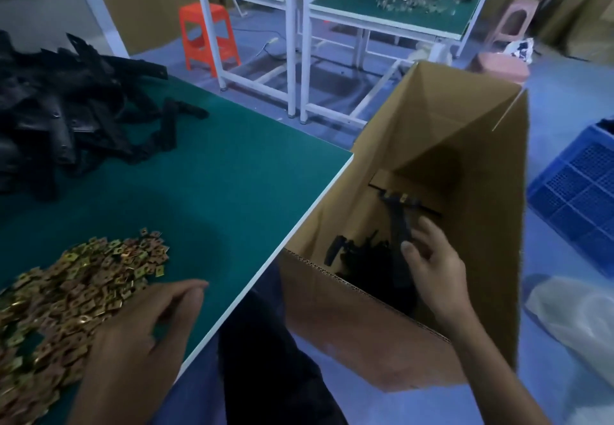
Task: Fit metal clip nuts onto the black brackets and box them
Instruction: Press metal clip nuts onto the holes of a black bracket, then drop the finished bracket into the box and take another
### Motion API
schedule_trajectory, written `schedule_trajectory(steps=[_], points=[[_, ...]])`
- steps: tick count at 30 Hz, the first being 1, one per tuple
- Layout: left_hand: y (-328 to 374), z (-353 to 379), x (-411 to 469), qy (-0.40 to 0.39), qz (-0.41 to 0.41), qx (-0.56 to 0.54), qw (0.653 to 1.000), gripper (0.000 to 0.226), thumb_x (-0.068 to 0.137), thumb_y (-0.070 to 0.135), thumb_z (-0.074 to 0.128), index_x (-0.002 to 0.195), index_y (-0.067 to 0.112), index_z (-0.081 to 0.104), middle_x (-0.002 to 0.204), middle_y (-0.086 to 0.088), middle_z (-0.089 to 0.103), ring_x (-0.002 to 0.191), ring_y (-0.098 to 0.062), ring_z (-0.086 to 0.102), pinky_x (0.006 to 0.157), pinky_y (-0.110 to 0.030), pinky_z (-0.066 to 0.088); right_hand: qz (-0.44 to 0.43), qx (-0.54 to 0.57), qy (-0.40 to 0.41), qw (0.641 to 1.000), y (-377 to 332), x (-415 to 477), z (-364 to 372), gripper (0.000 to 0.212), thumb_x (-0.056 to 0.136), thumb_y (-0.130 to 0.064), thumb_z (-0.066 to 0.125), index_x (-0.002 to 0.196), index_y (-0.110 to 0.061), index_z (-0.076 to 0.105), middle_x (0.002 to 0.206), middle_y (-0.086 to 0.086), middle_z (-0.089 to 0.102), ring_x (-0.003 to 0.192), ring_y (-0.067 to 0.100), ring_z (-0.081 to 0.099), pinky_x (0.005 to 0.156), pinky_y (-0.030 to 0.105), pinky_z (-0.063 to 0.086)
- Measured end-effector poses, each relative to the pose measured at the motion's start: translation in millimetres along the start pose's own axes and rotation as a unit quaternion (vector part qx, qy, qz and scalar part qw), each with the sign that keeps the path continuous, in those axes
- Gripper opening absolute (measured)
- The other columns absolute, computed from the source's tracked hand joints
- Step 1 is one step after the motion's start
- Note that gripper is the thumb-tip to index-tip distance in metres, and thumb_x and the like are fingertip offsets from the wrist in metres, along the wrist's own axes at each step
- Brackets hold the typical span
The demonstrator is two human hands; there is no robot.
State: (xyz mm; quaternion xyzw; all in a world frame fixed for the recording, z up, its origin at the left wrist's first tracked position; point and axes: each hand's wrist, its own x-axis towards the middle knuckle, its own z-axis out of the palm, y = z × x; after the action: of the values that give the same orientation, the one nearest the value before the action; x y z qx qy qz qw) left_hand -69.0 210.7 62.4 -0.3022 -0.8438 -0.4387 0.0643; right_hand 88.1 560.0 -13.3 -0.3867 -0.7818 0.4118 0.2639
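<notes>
The person's right hand (432, 265) is reaching down into the tall open brown cardboard box (481, 192) standing just beside the green-topped desk (249, 175). Its grip is closing thumb against spread fingers on a long black plastic bracket (397, 222), which is carrying brass-coloured clips (403, 197) near its upper end. More black brackets (358, 255) are lying at the bottom of the box. The left hand (143, 318) is resting on the heap of gold-coloured square metal clip nuts (83, 275) at the near edge of the desk, fingers curling down with the tips together; whether this grip is holding a nut cannot be told. A pile of unfitted black brackets (66, 109) is lying at the far left of the desk
</notes>
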Motion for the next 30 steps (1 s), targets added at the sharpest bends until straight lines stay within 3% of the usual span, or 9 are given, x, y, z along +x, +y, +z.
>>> schedule_trajectory(steps=[4, 8, 11, 13, 15, 18, 21, 24, 30], points=[[-4, -10, -6, -0.008, -0.032, 0.014, 0.999, 0.015, 0.092, 0.02, 0.065, 0.094, 0.034, 0.072, 0.085, 0.016, 0.072, 0.085, 0.005, 0.065, 0.075, -0.004, 0.043, 0.113, 0.145, 0.001, 0.983, 12, 50, -11, 0.084, 0.103, -0.022, 0.06, 0.163, -0.033, 0.002, 0.17, 0.0, 0.011, 0.154, 0.018, 0.019, 0.12, 0.042, 0.031], [-15, -25, -14, 0.011, -0.08, 0.027, 0.996, 0.016, 0.09, 0.028, 0.062, 0.093, 0.041, 0.071, 0.09, 0.02, 0.073, 0.09, 0.01, 0.064, 0.076, -0.001, 0.043, 0.075, 0.1, -0.05, 0.991, -13, 36, 13, 0.061, 0.103, -0.023, 0.059, 0.158, -0.026, 0.033, 0.157, 0.0, 0.042, 0.135, 0.014, 0.047, 0.109, 0.037, 0.043], [-28, -45, -18, 0.022, -0.123, 0.052, 0.991, 0.015, 0.09, 0.035, 0.062, 0.094, 0.046, 0.07, 0.1, 0.03, 0.069, 0.089, 0.011, 0.064, 0.069, -0.008, 0.051, -0.017, 0.037, -0.122, 0.992, -45, 3, 45, 0.032, 0.102, -0.023, 0.058, 0.133, -0.026, 0.062, 0.127, -0.008, 0.067, 0.115, 0.012, 0.063, 0.1, 0.037, 0.052], [-42, -65, -17, 0.047, -0.159, 0.082, 0.983, 0.013, 0.091, 0.039, 0.06, 0.092, 0.049, 0.068, 0.102, 0.039, 0.065, 0.092, 0.013, 0.062, 0.069, -0.003, 0.046, -0.076, 0.044, -0.167, 0.982, -72, -23, 68, 0.021, 0.099, -0.02, 0.062, 0.11, -0.035, 0.071, 0.108, -0.022, 0.072, 0.105, -0.003, 0.065, 0.092, 0.018, 0.05], [-63, -91, -16, 0.082, -0.194, 0.112, 0.971, 0.014, 0.094, 0.038, 0.061, 0.089, 0.05, 0.066, 0.097, 0.043, 0.064, 0.092, 0.02, 0.059, 0.072, 0.001, 0.04, -0.144, 0.055, -0.18, 0.972, -104, -49, 90, 0.029, 0.094, -0.013, 0.069, 0.098, -0.041, 0.072, 0.096, -0.028, 0.073, 0.098, -0.019, 0.06, 0.084, 0.001, 0.042], [-98, -132, -15, 0.154, -0.217, 0.172, 0.949, 0.012, 0.096, 0.025, 0.065, 0.096, 0.036, 0.072, 0.094, 0.024, 0.07, 0.09, 0.012, 0.06, 0.076, -0.001, 0.038, -0.252, 0.036, -0.197, 0.947, -155, -86, 118, 0.019, 0.095, -0.026, 0.07, 0.097, -0.045, 0.072, 0.094, -0.031, 0.07, 0.09, -0.026, 0.056, 0.074, -0.004, 0.038], [-129, -168, -9, 0.2, -0.259, 0.219, 0.919, 0.015, 0.097, 0.02, 0.064, 0.11, 0.018, 0.073, 0.108, 0.004, 0.071, 0.104, -0.014, 0.064, 0.093, -0.028, 0.048, -0.3, 0.069, -0.279, 0.91, -184, -109, 154, 0.025, 0.093, -0.02, 0.074, 0.094, -0.044, 0.073, 0.094, -0.022, 0.07, 0.08, -0.013, 0.063, 0.065, 0.002, 0.042], [-152, -197, 3, 0.208, -0.279, 0.303, 0.887, 0.028, 0.096, 0.02, 0.065, 0.122, 0.011, 0.068, 0.122, -0.008, 0.066, 0.119, -0.029, 0.056, 0.105, -0.041, 0.043, -0.293, 0.112, -0.377, 0.871, -195, -126, 192, 0.04, 0.086, -0.011, 0.077, 0.097, -0.049, 0.072, 0.092, -0.019, 0.071, 0.079, -0.005, 0.067, 0.064, 0.01, 0.045], [-181, -238, 34, 0.136, -0.253, 0.511, 0.81, 0.064, 0.086, 0.02, 0.075, 0.144, 0.01, 0.05, 0.149, -0.017, 0.045, 0.134, -0.043, 0.039, 0.104, -0.055, 0.036, -0.337, 0.07, -0.37, 0.863, -204, -140, 222, 0.051, 0.073, 0.004, 0.085, 0.089, -0.042, 0.073, 0.084, -0.032, 0.068, 0.079, -0.014, 0.064, 0.067, -0.002, 0.043]])
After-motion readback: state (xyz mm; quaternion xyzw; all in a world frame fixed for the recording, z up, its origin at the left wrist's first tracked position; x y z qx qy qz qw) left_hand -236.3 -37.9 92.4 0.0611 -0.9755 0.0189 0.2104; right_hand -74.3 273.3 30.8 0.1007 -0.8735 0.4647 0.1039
